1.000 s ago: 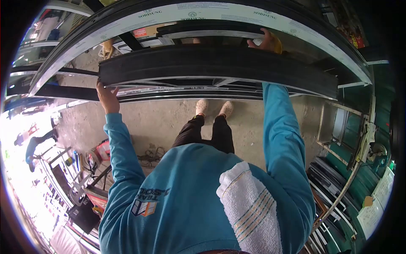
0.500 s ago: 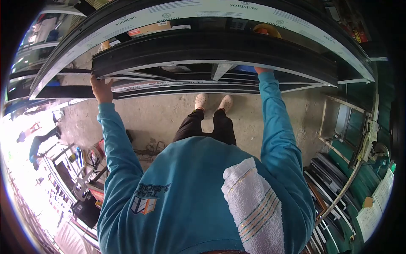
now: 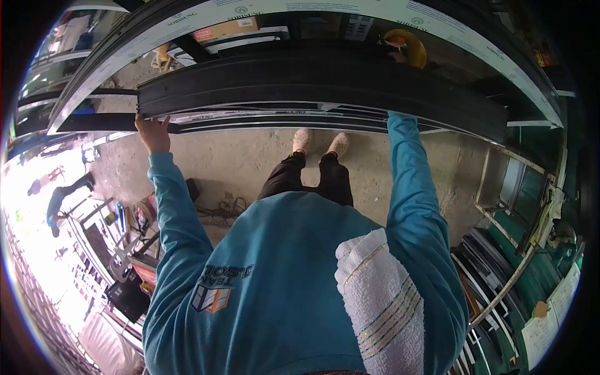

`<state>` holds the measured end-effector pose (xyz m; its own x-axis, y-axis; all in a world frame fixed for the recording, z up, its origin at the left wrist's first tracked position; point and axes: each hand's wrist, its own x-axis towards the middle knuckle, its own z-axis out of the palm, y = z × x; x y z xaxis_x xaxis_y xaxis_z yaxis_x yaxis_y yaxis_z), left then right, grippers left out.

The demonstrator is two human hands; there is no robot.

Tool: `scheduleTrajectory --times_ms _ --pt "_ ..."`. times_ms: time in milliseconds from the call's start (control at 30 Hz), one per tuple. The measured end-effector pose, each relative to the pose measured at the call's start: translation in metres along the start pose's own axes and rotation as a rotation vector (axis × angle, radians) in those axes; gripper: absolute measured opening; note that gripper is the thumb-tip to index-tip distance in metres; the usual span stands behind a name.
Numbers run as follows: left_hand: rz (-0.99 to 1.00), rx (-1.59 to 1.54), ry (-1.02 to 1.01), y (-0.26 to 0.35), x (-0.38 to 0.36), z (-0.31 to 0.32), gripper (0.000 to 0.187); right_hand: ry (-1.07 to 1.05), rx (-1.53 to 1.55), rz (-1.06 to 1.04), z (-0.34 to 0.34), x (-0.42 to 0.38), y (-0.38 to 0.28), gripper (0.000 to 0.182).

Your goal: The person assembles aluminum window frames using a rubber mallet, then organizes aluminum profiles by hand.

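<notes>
A long black aluminium frame stretches across in front of me, its broad dark face turned up toward me. My left hand grips the near edge at its left end, fingers partly hidden behind it and the thumb standing apart. My right arm, in a blue sleeve, reaches beneath the frame right of the middle. That hand is hidden behind the frame, so its fingers cannot be made out. Beyond lies a larger frame with a printed protective film, and thin rails show under the held piece.
A yellow bucket and a cardboard box sit beyond the frame. Metal racking and stacked dark profiles stand at my right. Tools and a bench clutter the left. A cable lies on the concrete floor.
The black frame has tilted so its broad face shows more and hides the bars below. My right hand has slid farther under it, out of sight. My left hand keeps its grip.
</notes>
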<state>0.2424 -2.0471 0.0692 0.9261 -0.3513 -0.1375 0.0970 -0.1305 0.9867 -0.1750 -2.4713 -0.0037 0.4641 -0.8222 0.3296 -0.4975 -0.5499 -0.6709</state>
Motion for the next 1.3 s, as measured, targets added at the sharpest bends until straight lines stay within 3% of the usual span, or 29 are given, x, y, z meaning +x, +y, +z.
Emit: scheduleTrajectory --times_ms 33,133,300,400,533,667,733,1000,1167,1300 --pt "-0.077 -0.183 0.054 0.008 -0.007 0.009 0.040 -0.002 0.005 0.000 0.001 -0.001 0.001 0.064" --pt "-0.130 -0.227 0.135 0.014 -0.013 0.013 0.040 -0.013 0.025 0.000 0.008 0.003 0.006 0.064" --pt "-0.116 -0.237 0.140 0.017 -0.018 0.016 0.038 -0.019 0.063 -0.003 0.023 0.017 0.015 0.064" --pt "-0.068 -0.086 0.066 0.011 -0.013 0.013 0.037 -0.014 0.050 -0.023 0.027 0.027 0.025 0.064" --pt "-0.084 -0.193 0.091 0.005 -0.001 0.009 0.038 0.005 -0.288 -0.206 0.037 0.055 0.059 0.064" --pt "0.000 -0.018 -0.004 0.000 0.002 0.007 0.040 -0.188 -0.367 -0.077 0.014 0.074 0.017 0.064" --pt "0.027 0.095 -0.003 0.000 0.000 0.008 0.037 -0.251 -0.232 -0.005 0.017 0.082 0.024 0.064" --pt "-0.015 -0.068 -0.018 0.005 0.001 0.013 0.037 -0.320 0.143 -0.010 0.040 0.087 0.079 0.066" --pt "-0.050 -0.172 0.003 0.015 0.012 0.026 0.037 -0.201 0.407 0.310 0.018 0.049 0.084 0.066" --pt "-0.106 -0.209 0.011 0.021 0.033 0.040 0.038 -0.275 0.468 0.693 0.012 -0.026 0.089 0.066"
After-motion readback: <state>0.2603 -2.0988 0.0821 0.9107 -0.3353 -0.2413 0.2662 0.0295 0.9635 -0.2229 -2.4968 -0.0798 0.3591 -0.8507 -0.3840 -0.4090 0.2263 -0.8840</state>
